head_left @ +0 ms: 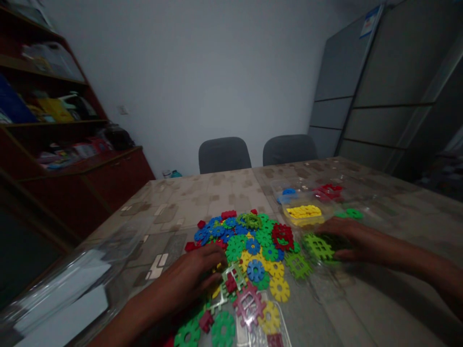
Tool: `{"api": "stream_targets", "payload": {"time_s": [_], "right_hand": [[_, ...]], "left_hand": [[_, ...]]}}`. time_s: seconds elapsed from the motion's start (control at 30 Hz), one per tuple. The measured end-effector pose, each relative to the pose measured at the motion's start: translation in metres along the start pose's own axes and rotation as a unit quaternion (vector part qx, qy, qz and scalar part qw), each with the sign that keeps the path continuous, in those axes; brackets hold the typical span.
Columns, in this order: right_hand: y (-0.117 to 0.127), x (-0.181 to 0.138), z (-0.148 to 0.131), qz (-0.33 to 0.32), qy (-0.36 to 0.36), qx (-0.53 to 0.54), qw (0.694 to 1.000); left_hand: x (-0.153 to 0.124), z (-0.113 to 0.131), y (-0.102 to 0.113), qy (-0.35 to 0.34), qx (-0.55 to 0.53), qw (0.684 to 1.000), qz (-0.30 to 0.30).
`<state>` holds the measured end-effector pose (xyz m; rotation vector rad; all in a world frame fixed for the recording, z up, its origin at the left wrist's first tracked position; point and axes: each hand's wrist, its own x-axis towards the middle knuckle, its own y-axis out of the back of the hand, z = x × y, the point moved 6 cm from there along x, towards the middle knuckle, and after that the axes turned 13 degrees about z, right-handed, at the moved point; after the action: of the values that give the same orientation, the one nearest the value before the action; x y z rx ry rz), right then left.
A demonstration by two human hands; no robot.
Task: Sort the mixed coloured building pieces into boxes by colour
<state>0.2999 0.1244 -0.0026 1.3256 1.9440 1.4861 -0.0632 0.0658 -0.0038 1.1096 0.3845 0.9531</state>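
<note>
A heap of flat plastic gear and grid pieces [249,250] in blue, green, red and yellow lies on the table [202,193]. My left hand [197,277] rests on the pile's near left side, fingers curled over a white grid piece [233,279]. My right hand [343,236] lies at the pile's right, fingers closed on a light green grid piece [318,246]. Beyond it stand clear containers with yellow pieces [304,212], blue pieces [288,193], red pieces [329,190] and green pieces [352,213].
A clear plastic lid or bin [68,284] sits at the near left table edge. Two grey chairs [224,154] stand at the far side. A dark wooden shelf unit [54,144] lines the left wall; grey cabinets [379,91] stand at right.
</note>
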Motion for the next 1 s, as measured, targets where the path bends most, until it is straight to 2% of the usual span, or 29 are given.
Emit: {"api": "stream_targets", "payload": {"time_s": [0.13,0.23,0.33,0.4,0.57,0.67,0.73,0.83,1.0], "right_hand": [[0.006,-0.001,0.000,0.029,0.005,0.007,1.000],[0.012,0.000,-0.008,0.046,0.011,-0.001,0.999],[0.015,0.005,-0.033,0.065,0.032,-0.003,0.997],[0.011,0.009,-0.056,0.054,0.058,0.011,0.997],[-0.020,0.018,-0.110,-0.008,0.107,0.079,0.991],[-0.044,0.033,-0.134,-0.028,0.111,0.112,0.987],[-0.059,0.049,-0.148,-0.019,0.121,0.112,0.986],[-0.081,0.073,-0.162,-0.003,0.124,0.075,0.989],[-0.106,0.090,-0.167,0.004,0.106,0.037,0.994]], "left_hand": [[0.002,0.000,0.005,0.005,0.000,1.000,0.002],[0.003,-0.002,0.018,-0.003,-0.005,1.000,0.022],[0.001,-0.007,0.036,0.005,-0.001,0.999,0.048],[-0.002,-0.013,0.045,0.028,0.011,0.998,0.052],[-0.008,-0.033,0.057,0.076,0.040,0.995,0.053],[-0.008,-0.042,0.054,0.077,0.043,0.994,0.062],[-0.007,-0.046,0.048,0.074,0.043,0.994,0.068],[-0.005,-0.048,0.037,0.064,0.041,0.995,0.066],[-0.003,-0.042,0.022,0.052,0.009,0.999,0.008]]}}
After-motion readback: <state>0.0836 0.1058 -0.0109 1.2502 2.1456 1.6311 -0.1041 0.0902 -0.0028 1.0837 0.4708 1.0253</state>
